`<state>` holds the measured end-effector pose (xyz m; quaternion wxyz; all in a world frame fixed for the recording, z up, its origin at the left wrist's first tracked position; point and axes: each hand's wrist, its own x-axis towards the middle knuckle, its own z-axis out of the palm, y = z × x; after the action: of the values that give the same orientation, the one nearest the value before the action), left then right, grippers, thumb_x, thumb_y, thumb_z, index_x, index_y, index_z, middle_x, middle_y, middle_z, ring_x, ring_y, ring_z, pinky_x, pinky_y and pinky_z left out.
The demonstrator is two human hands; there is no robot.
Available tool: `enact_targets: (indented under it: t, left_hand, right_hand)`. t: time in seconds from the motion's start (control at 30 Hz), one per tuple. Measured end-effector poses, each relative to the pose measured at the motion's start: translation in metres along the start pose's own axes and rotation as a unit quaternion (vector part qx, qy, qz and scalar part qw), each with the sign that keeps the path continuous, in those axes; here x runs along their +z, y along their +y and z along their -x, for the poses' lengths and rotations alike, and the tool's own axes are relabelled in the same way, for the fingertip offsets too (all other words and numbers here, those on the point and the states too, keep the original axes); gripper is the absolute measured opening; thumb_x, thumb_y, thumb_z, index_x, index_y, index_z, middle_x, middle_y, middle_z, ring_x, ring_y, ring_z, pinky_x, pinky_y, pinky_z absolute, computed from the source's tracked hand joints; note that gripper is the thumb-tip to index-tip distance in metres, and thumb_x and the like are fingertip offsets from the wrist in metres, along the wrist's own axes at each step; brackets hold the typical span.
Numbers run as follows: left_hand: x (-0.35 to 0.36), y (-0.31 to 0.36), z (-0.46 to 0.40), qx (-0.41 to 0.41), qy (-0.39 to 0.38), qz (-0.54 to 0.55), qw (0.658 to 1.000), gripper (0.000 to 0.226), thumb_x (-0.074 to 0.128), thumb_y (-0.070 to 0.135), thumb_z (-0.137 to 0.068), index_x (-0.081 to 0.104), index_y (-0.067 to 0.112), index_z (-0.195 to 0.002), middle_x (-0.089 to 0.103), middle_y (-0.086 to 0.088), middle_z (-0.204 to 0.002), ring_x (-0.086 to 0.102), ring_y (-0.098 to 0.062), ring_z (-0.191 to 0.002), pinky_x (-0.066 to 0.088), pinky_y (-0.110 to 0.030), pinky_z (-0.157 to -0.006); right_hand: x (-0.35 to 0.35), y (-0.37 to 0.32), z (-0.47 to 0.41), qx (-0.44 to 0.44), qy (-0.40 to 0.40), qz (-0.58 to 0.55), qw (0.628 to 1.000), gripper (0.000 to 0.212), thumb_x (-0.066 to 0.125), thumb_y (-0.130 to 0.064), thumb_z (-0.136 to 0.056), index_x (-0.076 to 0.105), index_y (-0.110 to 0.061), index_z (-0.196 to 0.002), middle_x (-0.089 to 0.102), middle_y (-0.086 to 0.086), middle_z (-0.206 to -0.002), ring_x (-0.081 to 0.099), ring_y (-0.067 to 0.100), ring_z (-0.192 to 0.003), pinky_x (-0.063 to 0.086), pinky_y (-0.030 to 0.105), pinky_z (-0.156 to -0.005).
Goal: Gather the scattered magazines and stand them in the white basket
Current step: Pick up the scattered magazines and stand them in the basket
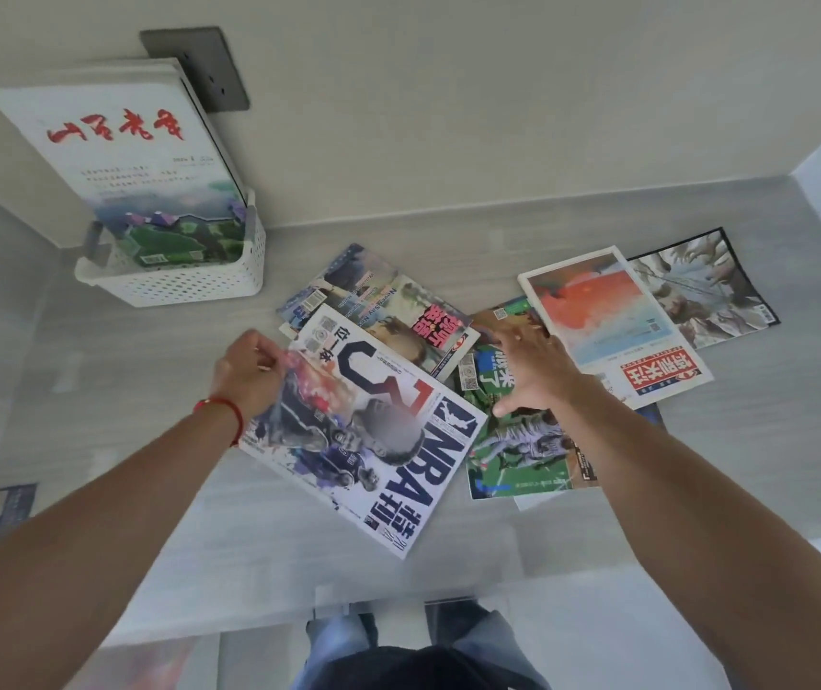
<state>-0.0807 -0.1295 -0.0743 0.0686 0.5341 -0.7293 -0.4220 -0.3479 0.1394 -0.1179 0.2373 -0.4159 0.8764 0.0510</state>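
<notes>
I count six magazines loose on the grey tabletop [523, 231] and at least one more already standing in the white basket [174, 281] at upper left, its pale cover with red brush lettering [115, 141] leaning against the wall; a thin spine behind it may be a second, but I cannot tell.

My left hand [249, 376] pinches the left edge of the glossy NBA magazine [373, 430] at centre, thumb and fingers curled onto the paper. My right hand [533, 371] lies flat with fingers spread on the green football magazine [518, 450], gripping nothing.

Above centre lies a magazine with a portrait cover [383, 311], half hidden under the NBA one. At right, a white-bordered magazine with a red and blue picture [612, 316] overlaps a dark-edged one [707, 286]. A sixth shows only as a white corner [533, 501] under the football one.

The basket is perforated plastic, rectangular, with a grey handle. A red cord [224, 408] circles my left wrist.
</notes>
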Motion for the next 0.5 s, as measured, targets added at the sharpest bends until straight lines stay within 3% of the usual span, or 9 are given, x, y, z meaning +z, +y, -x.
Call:
enact_targets:
  t: [0.07,0.17,0.27,0.33,0.43,0.5]
  left_hand:
    - [-0.004,-0.001,-0.013,-0.015,0.020,0.004,1.000,0.023,0.071,0.011,-0.093,0.065,0.026,-0.109,0.072,0.002,-0.100,0.069,-0.014,-0.083,0.058,-0.028,-0.066]
    - [-0.015,-0.014,-0.021,-0.090,0.024,0.009,0.996,0.024,0.068,0.012,-0.095,0.074,0.027,-0.113,0.076,-0.006,-0.104,0.074,-0.029,-0.090,0.064,-0.047,-0.083]
    - [-0.026,-0.036,-0.017,-0.191,0.030,0.128,0.973,0.019,0.071,0.010,-0.092,0.077,0.027,-0.093,0.076,-0.010,-0.090,0.075,-0.032,-0.077,0.064,-0.046,-0.063]
    - [-0.025,-0.050,-0.009,-0.248,0.035,0.186,0.950,0.016,0.072,0.007,-0.091,0.075,0.021,-0.086,0.074,-0.013,-0.092,0.072,-0.030,-0.076,0.063,-0.045,-0.059]
    - [-0.008,-0.063,0.006,-0.299,-0.018,0.221,0.928,0.021,0.062,-0.005,-0.095,0.068,0.002,-0.115,0.068,-0.014,-0.098,0.066,-0.026,-0.079,0.058,-0.045,-0.062]
    - [0.005,-0.061,0.020,-0.266,-0.050,0.081,0.959,0.036,0.062,-0.004,-0.094,0.057,-0.007,-0.129,0.062,-0.019,-0.112,0.063,-0.028,-0.091,0.058,-0.047,-0.074]
  right_hand:
    - [-0.002,-0.002,0.003,0.011,-0.029,0.030,0.999,0.141,0.093,-0.059,-0.051,0.013,-0.016,-0.159,0.021,0.019,-0.162,0.024,0.038,-0.151,0.024,0.058,-0.122]
    - [-0.007,0.000,0.007,0.025,-0.035,-0.001,0.999,0.127,0.095,-0.055,-0.053,0.028,-0.017,-0.154,0.030,0.017,-0.156,0.030,0.037,-0.146,0.031,0.053,-0.119]
    - [-0.015,0.007,0.012,0.021,-0.044,-0.069,0.996,0.111,0.093,-0.047,-0.063,0.036,-0.017,-0.155,0.036,0.013,-0.159,0.036,0.032,-0.145,0.030,0.046,-0.119]
    - [-0.028,0.014,0.015,0.020,-0.060,-0.147,0.987,0.109,0.092,-0.040,-0.067,0.033,-0.023,-0.156,0.037,0.006,-0.162,0.042,0.026,-0.144,0.032,0.042,-0.116]
    - [-0.066,0.016,0.017,0.001,-0.063,-0.194,0.979,0.097,0.092,-0.045,-0.066,0.045,-0.031,-0.149,0.051,-0.003,-0.153,0.053,0.015,-0.129,0.038,0.033,-0.107]
    - [-0.095,0.004,0.021,-0.009,-0.066,-0.202,0.977,0.078,0.092,-0.051,-0.064,0.058,-0.039,-0.133,0.064,-0.012,-0.135,0.060,0.012,-0.120,0.046,0.036,-0.106]
